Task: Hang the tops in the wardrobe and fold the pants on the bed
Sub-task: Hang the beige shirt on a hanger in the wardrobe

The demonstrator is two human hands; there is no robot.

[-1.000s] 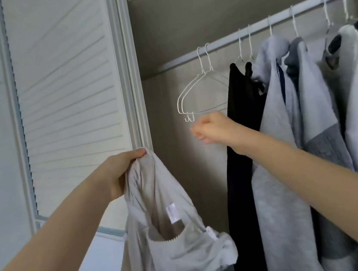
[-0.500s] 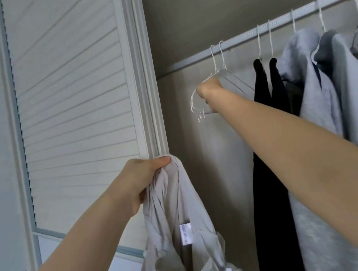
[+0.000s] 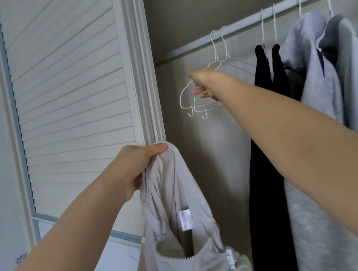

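Wardrobe rail (image 3: 249,18) slants across the upper right. At centre, the right hand (image 3: 204,84) grasps a white wire hanger (image 3: 194,101) hanging there; at lower centre, the left hand (image 3: 136,163) clutches a beige top (image 3: 182,237).

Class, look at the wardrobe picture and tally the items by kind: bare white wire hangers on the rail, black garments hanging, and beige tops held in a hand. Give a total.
Bare white wire hangers: 2
Black hanging garments: 2
Beige top gripped by the left hand: 1
Total: 5
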